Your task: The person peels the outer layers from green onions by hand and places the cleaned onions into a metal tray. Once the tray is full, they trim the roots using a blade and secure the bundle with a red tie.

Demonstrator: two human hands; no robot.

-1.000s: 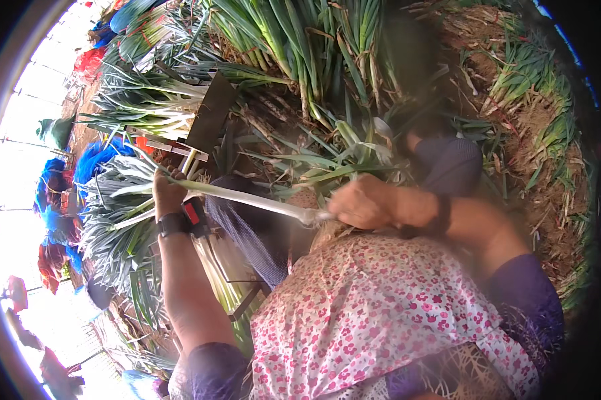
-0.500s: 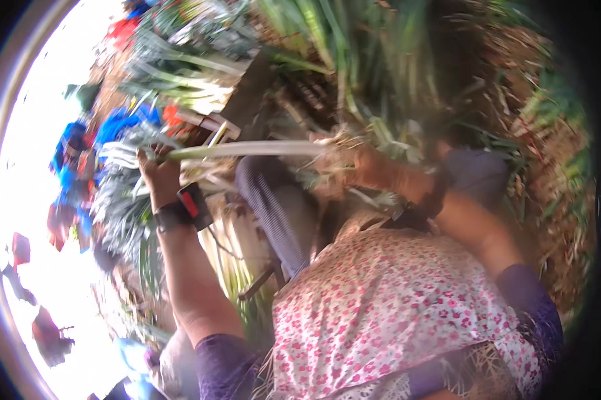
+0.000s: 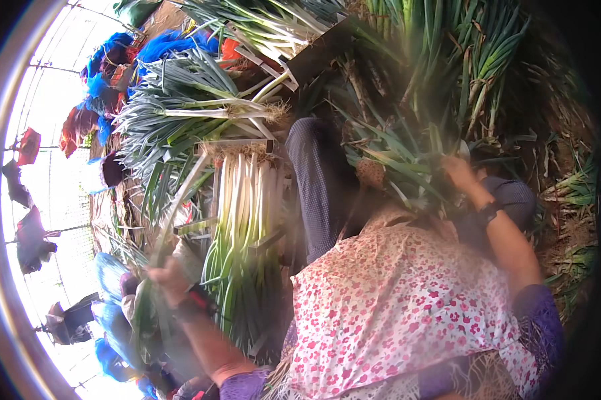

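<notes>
My left hand point(image 3: 170, 279), at the lower left, is closed round a long green onion point(image 3: 178, 207). Its pale stalk slants up to the right toward a wooden rack, and its leaves hang blurred below my hand. On the right, my right hand point(image 3: 459, 172) is closed among loose green leaves point(image 3: 407, 167) in front of my lap; what its fingers hold is hidden. A bundle of trimmed green onions point(image 3: 247, 200) lies in the rack point(image 3: 270, 241), roots at the far end. More green onions point(image 3: 180, 113) with roots lie beyond it.
Another pile of green onions point(image 3: 280, 30) lies behind a dark board point(image 3: 320, 53) at the top. Untrimmed green onions point(image 3: 487, 53) stand at the far right. My knee point(image 3: 310, 167) rises beside the rack. Blue netting point(image 3: 174, 45) and bags hang along a wire fence at the left.
My left hand has swung down and toward me with a green onion, away from the far pile. My right hand has moved right, off the stalk's root end and into the leaves. The view has shifted.
</notes>
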